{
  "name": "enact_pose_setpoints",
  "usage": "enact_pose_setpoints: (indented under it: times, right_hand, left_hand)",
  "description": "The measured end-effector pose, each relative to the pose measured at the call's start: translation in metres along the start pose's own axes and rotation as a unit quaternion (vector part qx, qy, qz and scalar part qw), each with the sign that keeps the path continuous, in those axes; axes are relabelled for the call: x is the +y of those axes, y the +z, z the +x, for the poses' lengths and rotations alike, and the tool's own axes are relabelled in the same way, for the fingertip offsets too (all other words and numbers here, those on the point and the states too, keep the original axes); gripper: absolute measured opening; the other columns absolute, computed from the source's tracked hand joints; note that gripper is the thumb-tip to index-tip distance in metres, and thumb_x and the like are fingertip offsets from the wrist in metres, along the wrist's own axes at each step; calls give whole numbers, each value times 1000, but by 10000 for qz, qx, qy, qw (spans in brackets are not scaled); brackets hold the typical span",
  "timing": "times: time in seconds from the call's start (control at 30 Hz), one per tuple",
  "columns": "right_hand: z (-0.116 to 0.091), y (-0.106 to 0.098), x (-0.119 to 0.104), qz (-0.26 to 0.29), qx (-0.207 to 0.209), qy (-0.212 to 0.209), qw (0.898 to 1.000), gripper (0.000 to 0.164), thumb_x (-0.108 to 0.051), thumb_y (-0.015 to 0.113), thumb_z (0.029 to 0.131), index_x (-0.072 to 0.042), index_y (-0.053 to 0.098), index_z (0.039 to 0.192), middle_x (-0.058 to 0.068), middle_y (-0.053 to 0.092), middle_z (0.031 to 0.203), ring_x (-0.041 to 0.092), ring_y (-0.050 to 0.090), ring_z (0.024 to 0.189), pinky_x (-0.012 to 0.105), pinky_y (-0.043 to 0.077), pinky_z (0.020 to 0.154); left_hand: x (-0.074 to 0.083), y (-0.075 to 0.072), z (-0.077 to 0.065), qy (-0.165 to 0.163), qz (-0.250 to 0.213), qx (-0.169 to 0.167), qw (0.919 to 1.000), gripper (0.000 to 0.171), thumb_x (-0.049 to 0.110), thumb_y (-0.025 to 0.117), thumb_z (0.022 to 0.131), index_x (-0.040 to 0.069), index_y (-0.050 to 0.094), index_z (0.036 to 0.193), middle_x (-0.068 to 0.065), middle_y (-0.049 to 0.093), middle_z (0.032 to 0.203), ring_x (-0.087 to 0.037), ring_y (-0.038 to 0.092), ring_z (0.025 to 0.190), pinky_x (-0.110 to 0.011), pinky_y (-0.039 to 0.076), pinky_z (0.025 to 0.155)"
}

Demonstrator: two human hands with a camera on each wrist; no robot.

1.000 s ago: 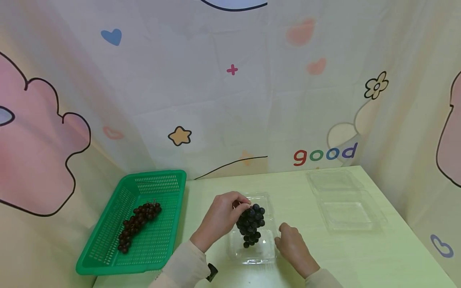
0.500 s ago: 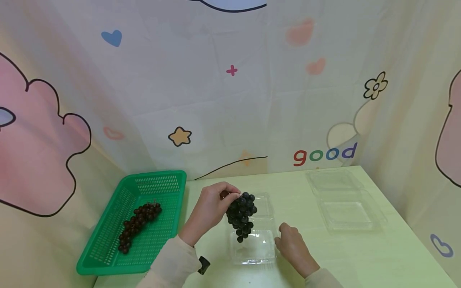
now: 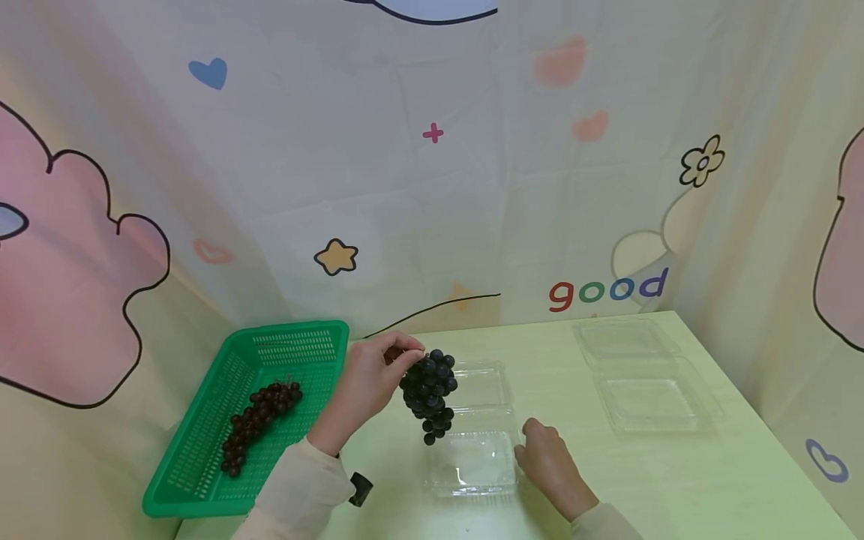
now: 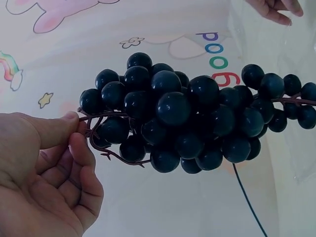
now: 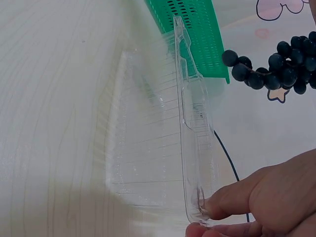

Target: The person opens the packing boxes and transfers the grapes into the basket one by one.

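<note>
Thumb and fingertips of my left hand (image 3: 364, 382) pinch the brown stem (image 4: 118, 155) of a bunch of dark grapes (image 3: 429, 386). The bunch hangs in the air, its lower tip overlapping the left edge of an open clear plastic container (image 3: 472, 461) in the head view. At that container's right side is my right hand (image 3: 548, 461). The right wrist view shows its thumb (image 5: 232, 197) against the rim, with fingers on the other side, gripping a corner. A second bunch, of reddish-brown grapes (image 3: 259, 420), lies in the green basket (image 3: 331, 405) at the left.
Another open clear container (image 3: 651, 405) lies on the right part of the pale table (image 3: 574, 517). A patterned curtain (image 3: 378, 187) stands behind the table and along both sides. The green basket takes up the table's left end.
My left hand has carried the dark grapes left and a little upward, from over the clear container to its left edge. My right hand has stayed at the container's side.
</note>
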State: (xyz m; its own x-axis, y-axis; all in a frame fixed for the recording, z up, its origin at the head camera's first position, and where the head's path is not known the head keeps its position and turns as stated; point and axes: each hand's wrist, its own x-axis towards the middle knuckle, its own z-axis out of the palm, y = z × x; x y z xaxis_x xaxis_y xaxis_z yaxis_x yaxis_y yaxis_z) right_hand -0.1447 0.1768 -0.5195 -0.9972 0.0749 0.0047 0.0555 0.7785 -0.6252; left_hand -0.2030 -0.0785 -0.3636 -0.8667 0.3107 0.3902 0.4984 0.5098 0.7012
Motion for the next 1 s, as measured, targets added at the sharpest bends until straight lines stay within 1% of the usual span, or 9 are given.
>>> enact_pose_setpoints:
  times: [0.13,0.33,0.5,0.7,0.87,1.0]
  right_hand:
    - [0,0,0,3,13,29,10000,23,6,70,85,17,61,102,35,68,91,26,61,65,44,57,60]
    - [0,1,-1,3,22,28,10000,24,6,71,84,18,61,102,35,67,91,27,62,65,44,58,60]
    - [1,1,0,-3,37,51,10000,24,5,70,84,17,61,103,35,68,92,27,63,66,45,58,61]
    - [1,0,-1,28,-12,121,9999,25,4,69,84,17,61,104,35,68,94,27,62,67,45,57,61]
    - [1,0,-2,73,-30,151,9999,27,5,67,83,18,61,106,35,68,95,26,59,66,43,55,60]
    - [0,-1,-3,112,-62,162,9998,27,5,67,84,18,61,107,36,68,97,26,58,66,42,54,60]
  left_hand:
    - [-1,-9,0,-89,-65,31,9999,3,9,76,95,8,76,97,1,73,88,-14,60,75,-27,53,69]
    - [-3,-25,0,-526,182,98,9984,6,13,75,96,9,77,101,0,74,92,-14,62,78,-31,54,72]
    - [-6,-41,0,-745,208,102,9970,10,15,73,98,9,77,105,-2,74,96,-18,64,84,-34,56,76]
    - [-12,-57,0,-967,159,157,9951,11,15,73,98,8,77,106,-3,74,99,-21,65,87,-31,54,73]
    - [-16,-67,-2,-1074,231,224,9937,14,14,72,99,6,77,109,-6,75,102,-21,66,90,-30,53,75]
    - [-17,-75,-4,-1076,289,246,9935,15,14,70,100,5,76,110,-8,75,103,-22,65,89,-28,51,71]
